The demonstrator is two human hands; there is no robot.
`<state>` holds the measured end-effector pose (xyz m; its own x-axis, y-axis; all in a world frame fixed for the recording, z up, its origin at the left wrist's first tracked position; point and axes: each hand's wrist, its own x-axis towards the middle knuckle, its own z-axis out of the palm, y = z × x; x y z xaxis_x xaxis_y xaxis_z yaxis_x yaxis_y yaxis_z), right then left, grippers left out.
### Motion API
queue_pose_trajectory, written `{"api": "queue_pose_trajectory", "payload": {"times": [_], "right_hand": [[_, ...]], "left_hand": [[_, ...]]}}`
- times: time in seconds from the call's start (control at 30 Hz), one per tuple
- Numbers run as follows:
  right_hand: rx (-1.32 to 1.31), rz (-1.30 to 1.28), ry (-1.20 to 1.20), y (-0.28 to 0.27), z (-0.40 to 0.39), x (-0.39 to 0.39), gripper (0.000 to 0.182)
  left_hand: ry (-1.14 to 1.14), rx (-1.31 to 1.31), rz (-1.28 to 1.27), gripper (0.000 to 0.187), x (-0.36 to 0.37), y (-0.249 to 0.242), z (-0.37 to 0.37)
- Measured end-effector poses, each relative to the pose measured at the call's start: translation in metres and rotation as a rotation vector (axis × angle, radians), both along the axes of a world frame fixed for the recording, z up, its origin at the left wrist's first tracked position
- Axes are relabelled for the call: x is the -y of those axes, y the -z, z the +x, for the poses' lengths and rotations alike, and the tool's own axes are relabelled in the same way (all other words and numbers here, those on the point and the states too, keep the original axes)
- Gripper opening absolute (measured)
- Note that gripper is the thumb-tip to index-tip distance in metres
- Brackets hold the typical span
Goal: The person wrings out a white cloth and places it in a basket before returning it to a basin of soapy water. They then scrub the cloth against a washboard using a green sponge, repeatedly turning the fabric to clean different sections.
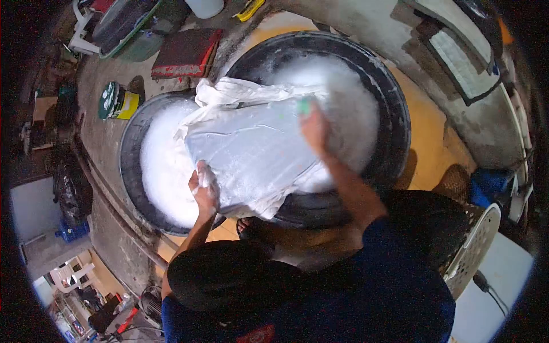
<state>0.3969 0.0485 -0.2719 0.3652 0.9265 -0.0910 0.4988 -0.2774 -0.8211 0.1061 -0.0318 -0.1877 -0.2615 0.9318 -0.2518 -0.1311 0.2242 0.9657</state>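
A flat, pale grey board [254,146] lies tilted across two black tubs, with wet, thin cloth wrinkled over its surface. White cloth [240,92] bunches along its far edge and hangs past its near edge. My left hand [203,188], spotted with foam, is closed on the board's left edge. My right hand [315,130] is over the board's far right part, its fingers closed around a small green thing [304,106] like a scrubber or brush; motion blur hides its exact kind. Suds fill the smaller left tub [130,166] and the larger right tub [400,117].
A bucket with a yellow label [127,106] stands left of the tubs, near a dark red folded mat [187,52]. A pipe [106,186] runs along the left. A perforated plastic basket [477,243] is close on my right.
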Motion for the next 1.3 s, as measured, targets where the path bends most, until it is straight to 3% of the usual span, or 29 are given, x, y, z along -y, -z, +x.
{"api": "queue_pose_trajectory", "payload": {"times": [0.03,0.1,0.13,0.17,0.23,0.33,0.37,0.47,0.5,0.53,0.57,0.63,0.67,0.73,0.8,0.83,0.93,0.97,1.03,1.13,1.2,1.27,1.3], "right_hand": [[0.142,0.110,-0.031,0.006,-0.004,-0.006,0.039],[0.428,0.324,-0.079,0.022,-0.020,-0.014,0.040],[0.404,0.298,-0.126,-0.019,-0.075,-0.007,0.037],[0.356,0.522,-0.185,-0.043,-0.128,0.007,0.042],[0.229,0.336,-0.295,-0.107,-0.153,0.020,0.039],[0.317,0.389,-0.074,0.002,-0.090,-0.017,0.030],[0.270,0.211,-0.001,0.044,-0.035,-0.035,0.029],[0.418,0.421,-0.086,0.034,-0.044,-0.032,0.033],[0.478,0.486,-0.113,0.029,-0.043,-0.026,0.034],[0.335,0.193,-0.208,-0.029,-0.098,-0.007,0.038],[0.314,0.376,-0.296,-0.067,-0.140,0.026,0.038],[0.203,0.233,-0.499,-0.108,-0.143,0.038,0.034],[0.206,0.347,-0.372,-0.065,-0.136,0.038,0.036],[0.211,0.123,-0.116,-0.001,-0.045,0.011,0.032],[0.100,0.030,-0.010,0.025,0.002,-0.003,0.033],[0.040,0.245,0.006,0.066,-0.002,-0.004,0.033],[0.488,0.037,-0.269,-0.061,-0.101,0.044,0.043],[0.295,0.181,-0.464,-0.082,-0.134,0.075,0.044],[0.263,0.247,-0.413,-0.067,-0.124,0.078,0.041],[0.155,0.189,-0.123,0.022,-0.051,0.059,0.040],[0.129,0.313,-0.058,0.079,-0.045,0.052,0.039],[0.332,0.290,-0.159,0.022,-0.060,0.060,0.037],[0.432,0.274,-0.216,-0.016,-0.073,0.067,0.036]], "left_hand": [[0.004,-0.096,-0.046,0.015,-0.001,-0.003,0.001],[-0.067,-0.048,0.004,0.015,-0.001,0.005,-0.002],[-0.109,-0.016,0.035,0.015,-0.004,0.011,0.000],[-0.120,-0.098,0.100,0.015,-0.003,0.010,0.005],[-0.088,-0.047,0.041,0.015,0.002,0.005,0.003],[-0.011,0.044,0.042,0.015,-0.002,0.001,0.002],[0.007,0.060,0.059,0.014,-0.001,0.005,0.000],[-0.094,0.124,0.077,0.013,-0.003,0.023,-0.012],[-0.151,0.158,0.070,0.013,-0.003,0.032,-0.012],[-0.146,0.153,0.071,0.014,-0.004,0.040,-0.014],[-0.145,0.141,0.059,0.015,0.003,0.045,-0.020],[-0.045,0.126,0.049,0.017,0.007,0.024,-0.016],[-0.078,0.083,0.015,0.016,0.007,0.015,-0.011],[-0.127,0.028,-0.053,0.015,0.004,0.007,-0.003],[-0.124,0.026,-0.113,0.015,0.002,0.003,-0.003],[-0.102,0.039,-0.139,0.015,0.000,0.001,-0.004],[-0.054,-0.003,-0.002,0.015,0.001,0.006,-0.003],[-0.066,0.011,-0.026,0.015,0.006,0.008,-0.005],[-0.075,0.036,-0.051,0.015,-0.002,0.011,-0.006],[-0.039,0.145,-0.028,0.017,0.003,0.008,-0.007],[-0.113,0.123,-0.032,0.017,0.004,0.007,-0.002],[-0.161,0.089,-0.040,0.017,0.002,0.007,0.001],[-0.109,-0.094,0.168,0.016,0.000,0.030,-0.011]]}}
